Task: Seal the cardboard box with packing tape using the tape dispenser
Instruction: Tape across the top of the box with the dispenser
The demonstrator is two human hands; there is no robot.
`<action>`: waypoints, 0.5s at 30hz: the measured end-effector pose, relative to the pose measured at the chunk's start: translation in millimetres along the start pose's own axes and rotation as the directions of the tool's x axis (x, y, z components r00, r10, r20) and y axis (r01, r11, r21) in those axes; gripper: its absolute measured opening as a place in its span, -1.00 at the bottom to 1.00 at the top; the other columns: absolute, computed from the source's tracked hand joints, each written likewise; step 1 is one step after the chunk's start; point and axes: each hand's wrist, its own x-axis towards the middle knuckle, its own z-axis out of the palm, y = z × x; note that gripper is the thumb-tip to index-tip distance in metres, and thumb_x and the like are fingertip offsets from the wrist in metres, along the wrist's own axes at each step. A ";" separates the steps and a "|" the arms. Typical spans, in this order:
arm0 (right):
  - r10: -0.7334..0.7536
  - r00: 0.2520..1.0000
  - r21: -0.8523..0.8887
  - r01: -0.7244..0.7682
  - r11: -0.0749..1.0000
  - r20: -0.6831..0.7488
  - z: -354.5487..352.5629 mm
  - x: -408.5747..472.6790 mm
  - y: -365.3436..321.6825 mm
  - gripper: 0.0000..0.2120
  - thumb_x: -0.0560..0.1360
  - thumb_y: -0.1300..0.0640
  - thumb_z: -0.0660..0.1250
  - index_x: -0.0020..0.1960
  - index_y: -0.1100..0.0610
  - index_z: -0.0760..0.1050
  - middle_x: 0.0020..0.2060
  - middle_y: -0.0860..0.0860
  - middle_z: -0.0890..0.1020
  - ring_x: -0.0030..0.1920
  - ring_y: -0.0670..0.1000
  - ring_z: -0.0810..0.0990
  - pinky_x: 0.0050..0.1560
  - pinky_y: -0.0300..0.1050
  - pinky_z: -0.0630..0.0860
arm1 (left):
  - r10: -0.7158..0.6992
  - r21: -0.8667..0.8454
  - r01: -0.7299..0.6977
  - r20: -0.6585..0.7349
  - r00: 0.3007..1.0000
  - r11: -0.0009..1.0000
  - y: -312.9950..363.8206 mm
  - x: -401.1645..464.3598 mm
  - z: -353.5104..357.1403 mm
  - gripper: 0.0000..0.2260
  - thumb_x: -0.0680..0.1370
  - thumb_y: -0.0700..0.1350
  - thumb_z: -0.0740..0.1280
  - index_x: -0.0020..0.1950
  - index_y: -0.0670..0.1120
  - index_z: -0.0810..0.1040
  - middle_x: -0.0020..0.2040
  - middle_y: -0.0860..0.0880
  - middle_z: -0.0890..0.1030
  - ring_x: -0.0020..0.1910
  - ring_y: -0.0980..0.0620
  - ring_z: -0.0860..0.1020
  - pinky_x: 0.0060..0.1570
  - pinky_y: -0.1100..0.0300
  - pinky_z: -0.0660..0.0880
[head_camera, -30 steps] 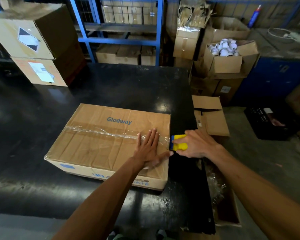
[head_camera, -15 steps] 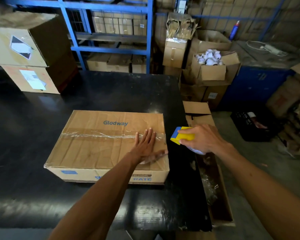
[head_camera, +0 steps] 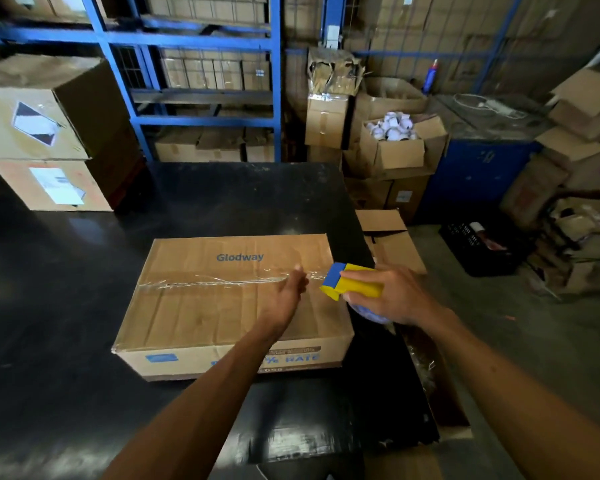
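While right hand [head_camera: 394,295] grips tape dispenser [head_camera: 349,281] (nose leftward), cardboard box [head_camera: 222,306] lengthwise left-right

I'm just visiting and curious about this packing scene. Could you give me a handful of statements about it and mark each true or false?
1. The right hand holds a yellow and blue tape dispenser. True.
2. The cardboard box on the black table reads "Glodway". True.
3. No tape is on the box yet. False: a strip of clear tape already runs across its top.
4. The left hand grips the dispenser too. False: it is over the box top, holding nothing.
5. The open carton behind the table is empty. False: it holds white rolls.
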 end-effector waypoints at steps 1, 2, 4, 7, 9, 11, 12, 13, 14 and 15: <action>-0.009 1.000 -0.003 0.009 1.000 -0.005 3.1 -3.0 -2.2 -0.41 0.32 -0.54 0.17 0.30 -0.38 0.41 -0.09 0.05 0.58 -0.14 0.06 0.56 -0.08 0.03 0.56 | -0.011 0.095 0.016 -0.049 0.999 0.995 4.7 1.7 -0.3 -0.45 0.65 0.24 0.10 0.43 -0.13 0.47 0.37 -0.17 0.53 0.37 -0.11 0.47 0.43 -0.06 0.32; -0.001 1.000 0.008 0.001 1.000 -0.011 5.4 -6.0 -3.9 -0.41 0.31 -0.58 0.13 0.30 -0.47 0.33 -0.03 0.06 0.58 -0.08 0.08 0.56 -0.03 0.05 0.55 | 0.005 0.312 0.018 -0.073 0.997 0.950 4.9 1.5 -0.8 -0.42 0.66 0.23 0.05 0.51 -0.15 0.36 0.47 -0.20 0.42 0.46 -0.16 0.35 0.48 -0.10 0.22; 0.024 0.999 0.040 -0.023 0.999 -0.036 9.1 -11.1 -5.2 -0.44 0.26 -0.63 0.05 0.25 -0.61 0.21 0.02 0.04 0.59 -0.03 0.07 0.56 0.02 0.07 0.54 | -0.019 0.662 0.020 -0.008 1.000 0.749 -6.7 -5.3 -0.2 -0.28 0.64 0.31 -0.05 0.63 -0.15 -0.01 0.63 -0.19 0.01 0.61 -0.20 -0.05 0.54 -0.21 -0.12; 0.058 0.996 0.062 -0.054 0.997 -0.073 12.1 -17.9 -8.0 -0.50 0.27 -0.62 0.10 0.20 -0.66 0.18 -0.01 0.02 0.60 -0.03 0.04 0.56 0.00 0.08 0.55 | -0.140 0.819 0.058 0.028 0.990 0.571 -39.0 -12.9 8.1 -0.06 0.51 0.49 -0.11 0.60 -0.15 -0.30 0.59 -0.19 -0.36 0.54 -0.22 -0.38 0.45 -0.30 -0.39; 0.093 0.988 0.070 -0.085 0.994 -0.120 15.0 -20.8 -9.8 -0.49 0.29 -0.58 0.16 0.23 -0.59 0.25 -0.03 0.01 0.62 -0.05 0.03 0.57 -0.03 0.07 0.56 | -0.100 0.870 0.080 -0.035 0.994 0.486 -49.1 -18.1 16.8 0.09 0.39 0.60 -0.10 0.61 -0.17 -0.27 0.59 -0.21 -0.34 0.56 -0.24 -0.36 0.41 -0.30 -0.43; 0.130 0.978 0.100 -0.114 0.988 -0.165 18.6 -22.4 -10.7 -0.46 0.30 -0.56 0.19 0.25 -0.47 0.38 -0.06 0.01 0.63 -0.11 0.01 0.60 -0.10 0.07 0.58 | -0.040 0.896 0.086 -0.076 0.996 0.435 -53.4 -17.9 20.7 0.16 0.32 0.65 -0.10 0.62 -0.18 -0.21 0.61 -0.22 -0.27 0.58 -0.25 -0.29 0.43 -0.30 -0.40; 0.139 0.976 0.111 -0.121 0.986 -0.170 19.9 -22.6 -10.7 -0.43 0.31 -0.55 0.20 0.26 -0.40 0.43 -0.07 0.01 0.64 -0.14 0.01 0.60 -0.12 0.07 0.58 | -0.030 0.908 0.080 -0.074 0.997 0.411 -55.7 -17.8 20.3 0.18 0.29 0.66 -0.14 0.62 -0.18 -0.18 0.61 -0.22 -0.24 0.58 -0.25 -0.27 0.46 -0.30 -0.36; 0.146 0.975 0.114 -0.128 0.985 -0.167 20.7 -22.9 -11.4 -0.41 0.31 -0.53 0.21 0.27 -0.34 0.45 -0.08 0.01 0.64 -0.15 0.01 0.60 -0.12 0.07 0.59 | -0.015 0.918 0.066 -0.065 0.998 0.392 -58.5 -18.1 18.5 0.20 0.26 0.67 -0.21 0.63 -0.18 -0.16 0.62 -0.23 -0.22 0.59 -0.26 -0.25 0.47 -0.30 -0.33; 0.146 0.976 0.114 -0.129 0.985 -0.161 21.0 -24.0 -12.5 -0.40 0.32 -0.52 0.22 0.28 -0.32 0.46 -0.09 0.01 0.64 -0.15 0.00 0.60 -0.12 0.07 0.58 | -0.001 0.926 0.044 -0.047 0.999 0.376 -61.8 -19.1 15.8 0.22 0.22 0.67 -0.29 0.62 -0.18 -0.13 0.62 -0.24 -0.19 0.59 -0.26 -0.23 0.48 -0.30 -0.30; 0.155 0.976 0.112 -0.138 0.984 -0.152 20.2 -24.6 -14.7 -0.41 0.32 -0.51 0.23 0.29 -0.30 0.46 -0.08 0.01 0.63 -0.15 0.00 0.59 -0.11 0.07 0.58 | 0.017 0.935 0.019 -0.026 1.000 0.354 -64.9 -19.5 12.4 0.24 0.19 0.66 -0.37 0.62 -0.18 -0.11 0.62 -0.25 -0.17 0.59 -0.27 -0.21 0.49 -0.30 -0.27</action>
